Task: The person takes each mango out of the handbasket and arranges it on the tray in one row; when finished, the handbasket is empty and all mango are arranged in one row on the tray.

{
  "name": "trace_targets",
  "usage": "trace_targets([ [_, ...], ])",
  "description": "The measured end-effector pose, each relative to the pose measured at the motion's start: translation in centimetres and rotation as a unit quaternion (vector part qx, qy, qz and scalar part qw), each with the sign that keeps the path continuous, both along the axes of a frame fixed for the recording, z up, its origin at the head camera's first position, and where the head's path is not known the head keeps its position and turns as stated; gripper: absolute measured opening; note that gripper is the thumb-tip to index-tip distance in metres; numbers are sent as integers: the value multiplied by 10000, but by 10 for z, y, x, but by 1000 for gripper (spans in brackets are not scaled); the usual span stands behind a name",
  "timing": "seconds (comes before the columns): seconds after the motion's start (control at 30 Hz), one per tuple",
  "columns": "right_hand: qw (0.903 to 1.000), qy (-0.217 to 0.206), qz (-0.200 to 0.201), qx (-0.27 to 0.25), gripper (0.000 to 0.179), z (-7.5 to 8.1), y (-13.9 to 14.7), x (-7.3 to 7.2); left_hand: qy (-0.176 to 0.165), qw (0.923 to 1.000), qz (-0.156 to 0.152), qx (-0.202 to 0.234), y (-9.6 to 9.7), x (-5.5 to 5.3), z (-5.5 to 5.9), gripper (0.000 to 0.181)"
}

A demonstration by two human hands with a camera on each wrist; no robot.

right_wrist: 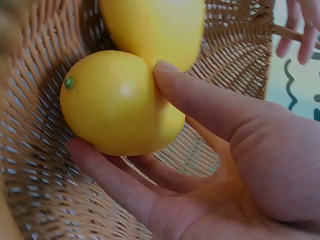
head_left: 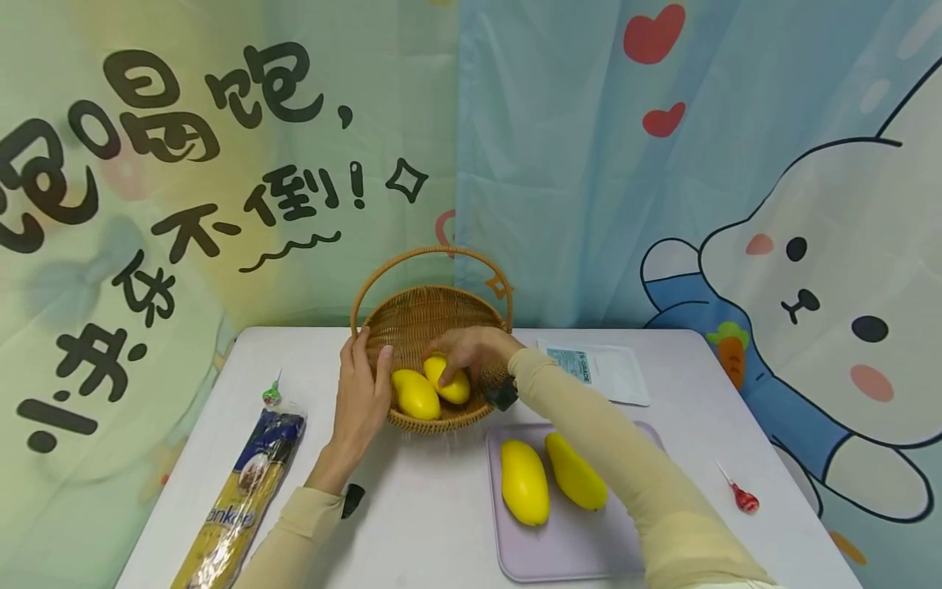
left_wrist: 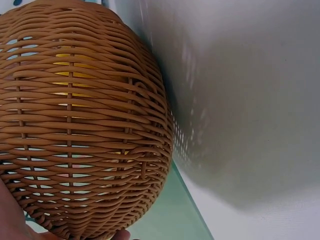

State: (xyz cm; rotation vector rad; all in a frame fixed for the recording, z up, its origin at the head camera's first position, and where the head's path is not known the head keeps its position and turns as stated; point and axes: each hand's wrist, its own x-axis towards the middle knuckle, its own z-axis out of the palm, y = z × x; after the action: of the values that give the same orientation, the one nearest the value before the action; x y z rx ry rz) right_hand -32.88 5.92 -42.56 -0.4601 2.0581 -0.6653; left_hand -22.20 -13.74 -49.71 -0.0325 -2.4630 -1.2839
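The yellow fruit (head_left: pixel 458 390) is sitting low in the basket (head_left: pixel 421 315), right up against a 2nd fruit (head_left: pixel 414 398). It's looking smooth & shiny, so I'm guessing it's a bit slippery. Prob. firm too, b/c the thumb isn't making any clear dent. Can't see the weight; I'm thinking light, & not easy to break. Best spot for holding: round its fat middle, b/c the ends are curving away.

R hand (head_left: pixel 478 348) is doing that: thumb pressing 1 side, fingers bending round the other, spread abt as wide as the fruit. It's holding just that 1. L hand (head_left: pixel 364 393) is gripping the basket's rim on the L, thumb to the inside, fingers going up the outside by the handle (head_left: pixel 430 250). The woven wall is looking thin, so prob. a bit bendy. 2 more fruits (head_left: pixel 525 483) are lying on the tray (head_left: pixel 508 566), nearer the person & to the R.
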Motion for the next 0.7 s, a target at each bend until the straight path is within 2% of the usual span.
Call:
trace_targets([
  [0.23, 9996, 203, 83, -154, 67, 20, 12, -5, 93, 10000, -3, -22, 2, -1, 1, 69],
  [0.5, 9983, 500, 203, -201, 65, 48, 28, -1, 31, 10000, 16, -85, 2, 0, 1, 70],
  [0.7, 9985, 442, 191, -268, 67, 69, 40, 4, -3, 10000, -3, -62, 2, 1, 1, 70],
])
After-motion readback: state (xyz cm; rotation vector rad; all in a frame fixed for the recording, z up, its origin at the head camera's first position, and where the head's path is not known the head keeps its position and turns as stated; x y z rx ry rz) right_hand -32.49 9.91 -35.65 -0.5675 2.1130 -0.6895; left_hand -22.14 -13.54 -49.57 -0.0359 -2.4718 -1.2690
